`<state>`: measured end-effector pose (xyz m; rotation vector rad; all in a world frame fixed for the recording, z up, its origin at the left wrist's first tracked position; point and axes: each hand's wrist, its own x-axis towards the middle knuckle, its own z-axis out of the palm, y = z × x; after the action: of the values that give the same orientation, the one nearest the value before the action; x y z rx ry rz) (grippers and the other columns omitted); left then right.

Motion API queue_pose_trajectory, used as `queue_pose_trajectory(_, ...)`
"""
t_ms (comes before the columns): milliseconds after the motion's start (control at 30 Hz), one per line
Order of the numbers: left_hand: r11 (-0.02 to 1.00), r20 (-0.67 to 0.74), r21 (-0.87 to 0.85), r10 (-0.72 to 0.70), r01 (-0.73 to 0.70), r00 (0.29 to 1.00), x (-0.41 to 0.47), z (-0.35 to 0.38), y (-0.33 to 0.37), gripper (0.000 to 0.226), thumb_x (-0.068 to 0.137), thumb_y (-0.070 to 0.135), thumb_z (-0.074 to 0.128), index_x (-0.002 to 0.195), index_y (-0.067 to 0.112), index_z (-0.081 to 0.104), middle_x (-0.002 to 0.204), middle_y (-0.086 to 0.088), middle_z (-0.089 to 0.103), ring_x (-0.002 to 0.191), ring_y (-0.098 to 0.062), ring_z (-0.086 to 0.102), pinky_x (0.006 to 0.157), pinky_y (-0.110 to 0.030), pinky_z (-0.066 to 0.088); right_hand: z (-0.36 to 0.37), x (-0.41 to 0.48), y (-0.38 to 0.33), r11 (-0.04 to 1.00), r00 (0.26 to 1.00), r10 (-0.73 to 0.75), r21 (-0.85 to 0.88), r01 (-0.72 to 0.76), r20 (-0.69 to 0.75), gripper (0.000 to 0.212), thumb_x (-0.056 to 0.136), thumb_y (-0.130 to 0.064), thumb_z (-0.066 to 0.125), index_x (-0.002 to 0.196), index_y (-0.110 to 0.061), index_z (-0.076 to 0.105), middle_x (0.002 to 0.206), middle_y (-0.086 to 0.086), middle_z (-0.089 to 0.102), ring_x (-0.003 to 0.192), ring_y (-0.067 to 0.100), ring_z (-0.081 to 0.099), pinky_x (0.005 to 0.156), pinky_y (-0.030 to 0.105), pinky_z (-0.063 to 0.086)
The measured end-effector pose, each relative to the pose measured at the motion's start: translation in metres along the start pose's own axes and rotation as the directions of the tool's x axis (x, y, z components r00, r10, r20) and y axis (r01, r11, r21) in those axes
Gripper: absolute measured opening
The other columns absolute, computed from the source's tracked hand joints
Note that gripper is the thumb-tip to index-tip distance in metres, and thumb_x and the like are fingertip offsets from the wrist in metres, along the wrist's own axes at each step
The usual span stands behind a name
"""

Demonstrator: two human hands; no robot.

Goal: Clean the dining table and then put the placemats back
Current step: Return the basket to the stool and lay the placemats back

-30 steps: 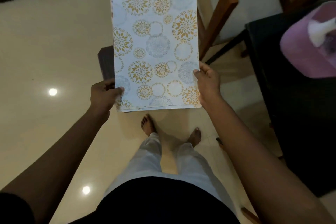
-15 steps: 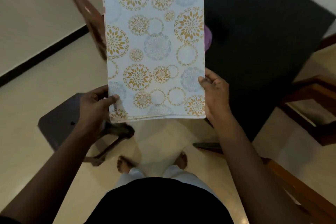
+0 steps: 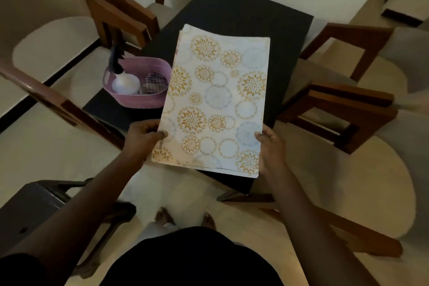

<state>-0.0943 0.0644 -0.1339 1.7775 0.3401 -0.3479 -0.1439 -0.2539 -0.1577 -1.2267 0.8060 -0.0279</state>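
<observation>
- Standing at the near end of the dark dining table, a stack of placemats is held out over the tabletop, its near edge overhanging the table's near edge.
- The left hand is closed on the stack's near-left edge, thumb on top; the right hand is clamped on the near-right corner in the same way.
- The stack is made up of several thin, flat rectangular sheets, slightly fanned at the near and far corners; whether it rests on the table or is held just above it cannot be told.
- The mats are seen as pale and smooth, printed with gold and grey-blue round floral medallions; some brownish staining is visible near the near-left corner.
- The tabletop appears matte, black and bare of mats, so the wiping is judged likely finished, though that cannot be confirmed.
- No placemat has yet been laid at any seat; the whole laying-out is judged still to be done.
- A lilac plastic basket with a woven-look wall is set at the table's near-left corner, holding a white spray bottle and a checked cloth.
- Wooden chairs are drawn up along both long edges.
</observation>
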Motion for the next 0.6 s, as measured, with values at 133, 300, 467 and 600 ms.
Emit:
queue_pose_trajectory(133,0.993,0.025,0.114,-0.032,0.029,0.999,0.028,0.027,0.004,0.03,0.098,0.0,0.066,0.119,0.019,0.075,0.099,-0.005,0.079,0.072,-0.014,0.077,0.056,-0.031,0.062,-0.014,0.02,0.019,0.997,0.991,0.074,0.038,-0.07,-0.112,0.034,0.106,-0.001,0.053,0.13,-0.016,0.071,0.131,0.011,0.072,0.121,0.037,0.068,0.105,0.06,0.054)
queue_pose_trajectory(300,0.971,0.036,0.237,-0.053,0.044,0.998,0.066,0.046,-0.004,0.036,0.099,0.001,0.064,0.133,0.012,0.071,0.102,-0.004,0.073,0.082,-0.014,0.07,0.072,-0.034,0.059,-0.016,0.035,0.034,0.988,0.977,0.144,0.08,-0.133,-0.155,0.034,0.106,0.002,0.051,0.133,-0.01,0.068,0.133,0.015,0.07,0.121,0.039,0.067,0.105,0.061,0.053)
queue_pose_trajectory(467,0.94,0.033,0.332,-0.091,0.075,0.995,0.085,0.058,-0.018,0.034,0.099,-0.001,0.062,0.13,0.009,0.072,0.1,-0.005,0.07,0.076,-0.011,0.065,0.066,-0.025,0.05,-0.012,0.051,0.046,0.986,0.971,0.167,0.048,-0.161,-0.17,0.034,0.107,0.003,0.049,0.133,-0.01,0.068,0.136,0.018,0.068,0.121,0.04,0.067,0.105,0.061,0.053)
queue_pose_trajectory(600,0.928,0.028,0.361,-0.113,0.095,0.993,0.097,0.058,-0.031,0.033,0.096,-0.001,0.065,0.127,0.008,0.074,0.106,-0.008,0.074,0.092,-0.027,0.072,0.077,-0.032,0.057,-0.011,0.05,0.051,0.988,0.972,0.15,0.003,-0.151,-0.182,0.035,0.106,0.005,0.052,0.137,-0.005,0.065,0.133,0.018,0.069,0.116,0.039,0.068,0.103,0.058,0.055)
